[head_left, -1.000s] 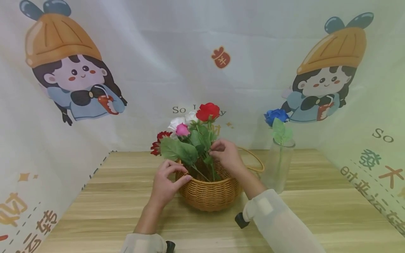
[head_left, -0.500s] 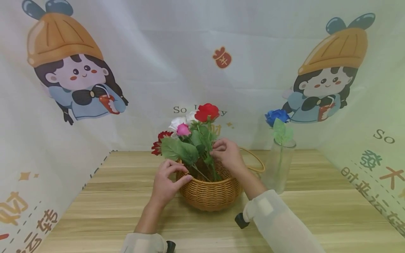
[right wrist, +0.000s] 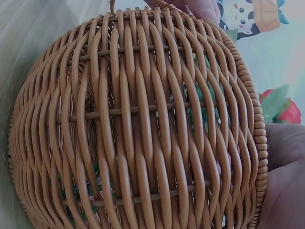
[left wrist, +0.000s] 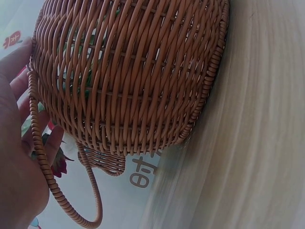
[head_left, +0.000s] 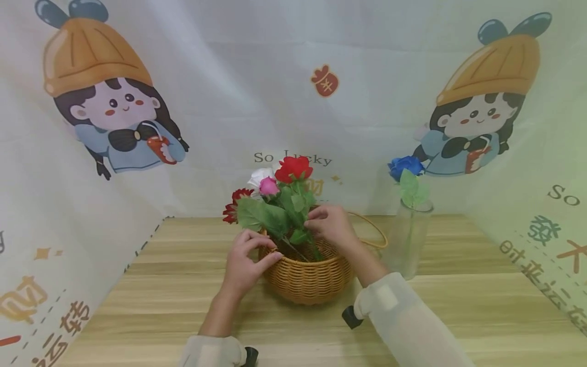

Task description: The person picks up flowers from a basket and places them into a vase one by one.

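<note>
A brown wicker basket (head_left: pixel 308 283) stands on the table with artificial flowers in it. My left hand (head_left: pixel 245 262) holds its rim at the left, thumb in front and fingers behind; in the left wrist view the basket's handle (left wrist: pixel 52 176) hangs beside that hand. Over the basket's right side, my right hand (head_left: pixel 335 227) pinches the green stem of a red rose (head_left: pixel 294 169), whose bloom leans left. A pink rosebud (head_left: pixel 268 186), a white rose (head_left: pixel 259 179) and a dark red flower (head_left: pixel 237 204) cluster to its left. The stems' lower ends are partly hidden inside the basket.
Right of the basket stands a clear glass vase (head_left: pixel 405 250) holding a blue rose (head_left: pixel 405 167). A thin wicker handle (head_left: pixel 378 232) sticks out behind my right wrist, close to the vase. A printed white cloth (head_left: pixel 220 92) hangs behind and along both sides of the wooden table (head_left: pixel 160 285).
The red rose has moved left and lower among the other blooms, now covering one white flower. My left hand stays on the rim; the whole view has shifted slightly.
</note>
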Tool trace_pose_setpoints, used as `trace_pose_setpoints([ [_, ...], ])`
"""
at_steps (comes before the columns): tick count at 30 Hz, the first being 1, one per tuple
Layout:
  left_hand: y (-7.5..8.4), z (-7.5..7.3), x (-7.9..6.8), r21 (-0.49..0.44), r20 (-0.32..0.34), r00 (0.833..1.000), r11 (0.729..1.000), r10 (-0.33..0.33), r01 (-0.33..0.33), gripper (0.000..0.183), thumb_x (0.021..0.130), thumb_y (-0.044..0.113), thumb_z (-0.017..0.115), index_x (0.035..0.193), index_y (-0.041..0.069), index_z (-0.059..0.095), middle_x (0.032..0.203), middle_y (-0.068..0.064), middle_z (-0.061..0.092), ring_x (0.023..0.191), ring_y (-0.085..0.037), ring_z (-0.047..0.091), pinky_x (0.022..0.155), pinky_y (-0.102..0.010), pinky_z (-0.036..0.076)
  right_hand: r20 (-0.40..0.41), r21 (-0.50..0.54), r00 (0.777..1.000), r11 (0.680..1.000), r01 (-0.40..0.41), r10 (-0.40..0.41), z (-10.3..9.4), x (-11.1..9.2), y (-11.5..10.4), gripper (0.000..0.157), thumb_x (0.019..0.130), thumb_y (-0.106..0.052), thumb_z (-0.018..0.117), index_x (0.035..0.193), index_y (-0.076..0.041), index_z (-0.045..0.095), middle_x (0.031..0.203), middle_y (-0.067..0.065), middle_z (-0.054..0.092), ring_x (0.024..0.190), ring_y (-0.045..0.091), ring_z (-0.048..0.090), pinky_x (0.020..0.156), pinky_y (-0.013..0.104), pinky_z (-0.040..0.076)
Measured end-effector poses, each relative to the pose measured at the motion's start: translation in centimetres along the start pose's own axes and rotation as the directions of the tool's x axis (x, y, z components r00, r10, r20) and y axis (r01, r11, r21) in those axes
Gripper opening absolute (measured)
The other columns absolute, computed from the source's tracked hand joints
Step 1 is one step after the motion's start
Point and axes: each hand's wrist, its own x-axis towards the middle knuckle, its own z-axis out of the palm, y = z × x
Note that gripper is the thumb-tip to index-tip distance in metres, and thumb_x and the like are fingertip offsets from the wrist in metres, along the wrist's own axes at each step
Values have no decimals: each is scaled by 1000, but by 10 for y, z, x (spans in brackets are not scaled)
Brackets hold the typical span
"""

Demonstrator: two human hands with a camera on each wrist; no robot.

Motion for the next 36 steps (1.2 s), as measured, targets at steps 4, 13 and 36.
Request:
trace_pose_setpoints([
  [4, 1, 1, 0, -3, 6, 1000, 1000, -21, 21, 17, 75, 20, 86, 86, 20, 73, 94, 7, 57, 100, -14, 53, 85, -34, 43, 26, 0, 1000, 1000, -17, 17, -1, 0, -1, 18, 88, -5, 71, 103, 4, 69, 101, 13, 66, 77, 22, 65, 72, 42, 56],
  [13, 3, 0, 1, 7, 9, 1000, 1000, -28, 28, 18, 74, 18, 86, 86, 20, 73, 94, 7, 57, 100, -14, 53, 86, -35, 43, -5, 8, 1000, 1000, -6, 6, -2, -2, -2, 17, 89, -7, 70, 102, 3, 69, 98, 13, 68, 79, 23, 66, 71, 42, 56],
  [36, 2, -2, 0, 9, 7, 998, 998, -57, 57, 19, 73, 19, 87, 85, 18, 72, 94, 6, 58, 100, -14, 52, 86, -36, 42, -228, 75, 967, 988, 133, -113, -11, 3, -7, 16, 88, -8, 71, 99, 3, 69, 91, 15, 69, 74, 28, 67, 65, 39, 57],
])
